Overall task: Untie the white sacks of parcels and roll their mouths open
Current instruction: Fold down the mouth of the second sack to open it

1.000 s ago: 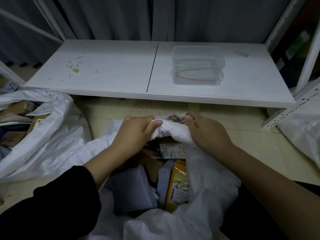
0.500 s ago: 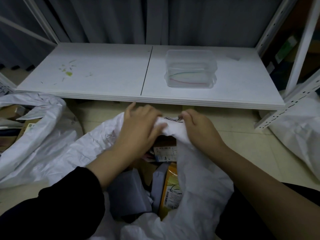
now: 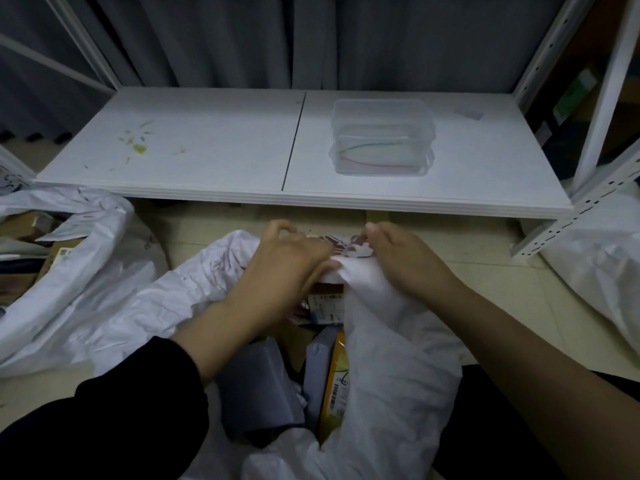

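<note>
Both left hand (image 3: 285, 263) and right hand (image 3: 407, 261) pinch the white sack (image 3: 391, 362) at its far rim, fingers curled.

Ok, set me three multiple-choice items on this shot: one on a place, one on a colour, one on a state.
1. Where does the clear plastic box stand?
A. On the floor
B. On the white shelf board
C. On a chair

2. What colour is the sleeve on the left arm?
A. Black
B. Red
C. White

3. What state is the white sack between the left hand and right hand in?
A. Tied shut
B. Mouth open, parcels showing
C. Flat and empty

Key:
1 B: the box sits on the board's right half.
2 A: the sleeve is plainly black.
3 B: both hands grip the far rim of the mouth, and parcels are visible inside.
</note>
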